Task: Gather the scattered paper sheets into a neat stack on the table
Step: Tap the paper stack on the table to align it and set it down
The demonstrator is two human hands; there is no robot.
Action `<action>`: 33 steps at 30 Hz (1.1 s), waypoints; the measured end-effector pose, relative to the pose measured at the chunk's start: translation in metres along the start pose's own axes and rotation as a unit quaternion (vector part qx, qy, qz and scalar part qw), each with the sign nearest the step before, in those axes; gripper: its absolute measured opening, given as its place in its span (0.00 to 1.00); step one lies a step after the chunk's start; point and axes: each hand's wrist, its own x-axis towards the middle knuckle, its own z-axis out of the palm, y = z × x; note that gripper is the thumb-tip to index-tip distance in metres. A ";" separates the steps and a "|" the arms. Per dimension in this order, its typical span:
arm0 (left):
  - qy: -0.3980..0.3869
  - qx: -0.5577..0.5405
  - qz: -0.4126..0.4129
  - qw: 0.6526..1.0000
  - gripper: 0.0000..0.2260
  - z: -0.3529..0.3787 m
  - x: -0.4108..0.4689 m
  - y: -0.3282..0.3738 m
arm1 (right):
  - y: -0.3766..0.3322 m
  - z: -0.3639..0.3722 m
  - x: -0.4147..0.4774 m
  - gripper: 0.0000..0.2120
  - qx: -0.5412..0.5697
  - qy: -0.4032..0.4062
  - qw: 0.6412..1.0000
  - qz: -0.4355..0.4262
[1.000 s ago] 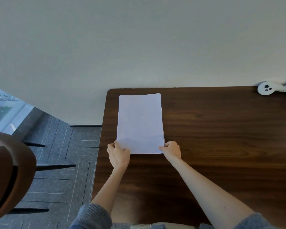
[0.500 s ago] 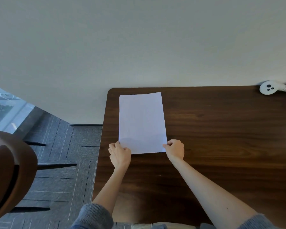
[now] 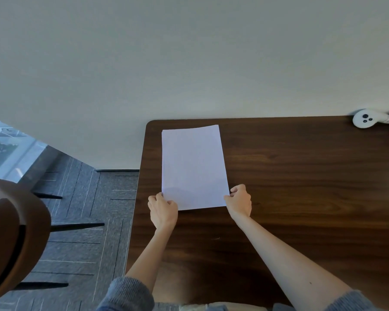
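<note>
Already gathered, by the look of it: paper stack (image 3: 192,167) lying flat near the far left corner of the table (image 3: 301,187), edges lined up closely enough to read as one white sheet, long side running away toward the wall (image 3: 189,52). Slightly skewed against the table's left edge, near end drifting right. No loose sheets visible anywhere else on the wood. Probably little left beyond a last squaring of the edges and letting go; number of sheets impossible to judge from above.

Pinched at both near corners. Left hand (image 3: 163,211) curled at the near left corner, thumb on top of the paper, fingers tucked under or beside the edge; hard to say which. Right hand (image 3: 239,202) closed on the near right corner, fingertips bunched against the side edge. Both forearms bare, reaching forward and converging slightly on the stack, grey sleeves (image 3: 127,295) pushed up near the elbows at the bottom of the view.

Farther out: a white controller (image 3: 366,121) at the far right edge of the table, well apart from the stack. Brown chair (image 3: 14,232) on the floor at left.
</note>
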 end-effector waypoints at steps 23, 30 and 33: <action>-0.021 0.086 0.128 0.988 0.49 0.001 -0.011 -0.025 | 0.002 -0.002 0.001 0.17 0.021 -0.023 1.000 0.001; 0.018 0.075 0.145 0.986 0.42 0.004 -0.020 -0.015 | 0.013 0.007 -0.019 0.38 -0.165 -0.072 0.971 -0.156; 0.018 0.070 0.143 0.987 0.40 0.002 -0.018 -0.013 | 0.012 0.011 -0.020 0.36 -0.209 -0.045 0.960 -0.182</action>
